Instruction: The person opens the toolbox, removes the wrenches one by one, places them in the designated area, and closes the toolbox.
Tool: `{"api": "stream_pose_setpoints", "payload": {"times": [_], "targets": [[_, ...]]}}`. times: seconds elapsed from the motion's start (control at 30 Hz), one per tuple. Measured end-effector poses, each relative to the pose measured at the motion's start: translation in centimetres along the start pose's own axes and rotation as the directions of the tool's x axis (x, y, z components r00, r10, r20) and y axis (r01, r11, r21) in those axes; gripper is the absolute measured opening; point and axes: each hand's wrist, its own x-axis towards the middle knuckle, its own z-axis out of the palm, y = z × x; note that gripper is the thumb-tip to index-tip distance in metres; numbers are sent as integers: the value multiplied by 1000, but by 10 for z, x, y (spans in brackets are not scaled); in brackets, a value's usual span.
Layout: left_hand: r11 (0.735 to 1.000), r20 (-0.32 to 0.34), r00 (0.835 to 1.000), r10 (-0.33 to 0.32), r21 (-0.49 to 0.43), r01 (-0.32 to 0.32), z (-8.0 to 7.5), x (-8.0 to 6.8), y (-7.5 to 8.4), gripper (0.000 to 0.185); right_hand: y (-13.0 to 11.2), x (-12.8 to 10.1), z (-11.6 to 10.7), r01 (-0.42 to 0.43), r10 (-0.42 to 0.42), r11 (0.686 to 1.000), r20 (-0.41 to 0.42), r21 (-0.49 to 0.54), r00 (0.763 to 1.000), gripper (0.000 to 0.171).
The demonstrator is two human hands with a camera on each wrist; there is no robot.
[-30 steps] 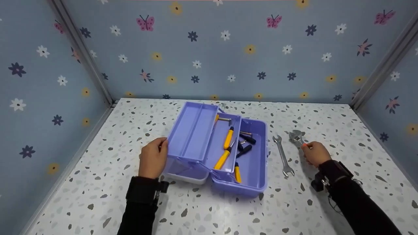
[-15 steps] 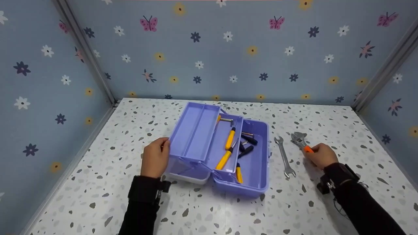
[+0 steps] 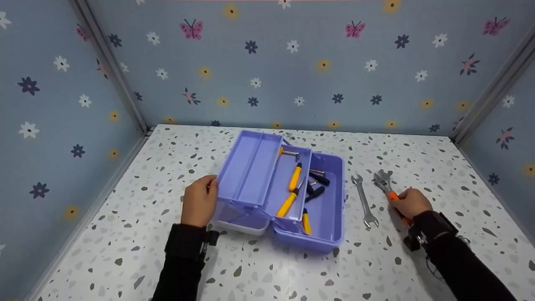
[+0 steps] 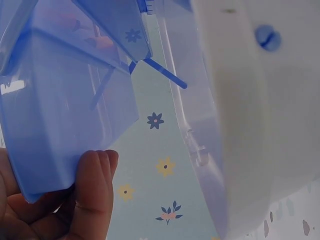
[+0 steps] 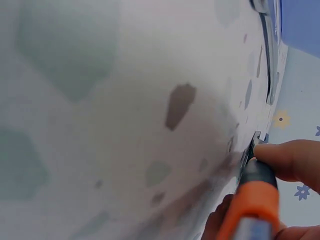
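Purple toolbox [image 3: 322, 217] stood open; the left hand [image 3: 199, 205] gripped its left tray edge. Right of it, past the open-end spanner [image 3: 364, 201], the right hand [image 3: 411, 202] grasped the adjustable wrench [image 3: 386, 187] on bare table [image 3: 422, 163].

A toolbox [image 3: 322, 217] sits mid-table [image 3: 125, 234] with screwdrivers [image 3: 292, 188] inside; right of it lies a spanner [image 3: 363, 200]; further right, a wrench [image 3: 382, 180].

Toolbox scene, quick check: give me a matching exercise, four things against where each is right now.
1. adjustable wrench
2. open-end spanner
3. yellow-handled tools
4. left hand

A. lying free on the table between toolbox and wrench
B. inside the toolbox
C. gripping the fold-out tray
D. held by the right hand

Pairs: 1-D, 2-A, 3-B, 4-C
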Motion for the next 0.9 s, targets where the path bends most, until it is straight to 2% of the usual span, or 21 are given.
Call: {"api": "stream_pose_setpoints", "payload": {"times": [0.17, 0.43, 0.6, 0.8, 0.9], "targets": [[1000, 1, 1000, 1, -3, -1, 0, 0, 1, 26, -1, -1, 0, -31, 32, 999, 24, -43, 999, 27], [1000, -3, 1000, -14, -4, 14, 0, 0, 1, 26, -6, -2, -2, -6, 7, 999, 27, -51, 1000, 40], [1000, -6, 1000, -22, 5, 22, 0, 1, 0, 26, -24, -9, -2, 114, -115, 992, -15, -46, 993, 49], [999, 5, 999, -42, 0, 42, 0, 0, 1, 27, -58, -22, 5, 265, -256, 958, -88, 112, 963, 51], [999, -3, 999, -33, -3, 33, 0, 0, 2, 26, -73, -27, 11, 302, -286, 936, -109, 182, 952, 52]]}}
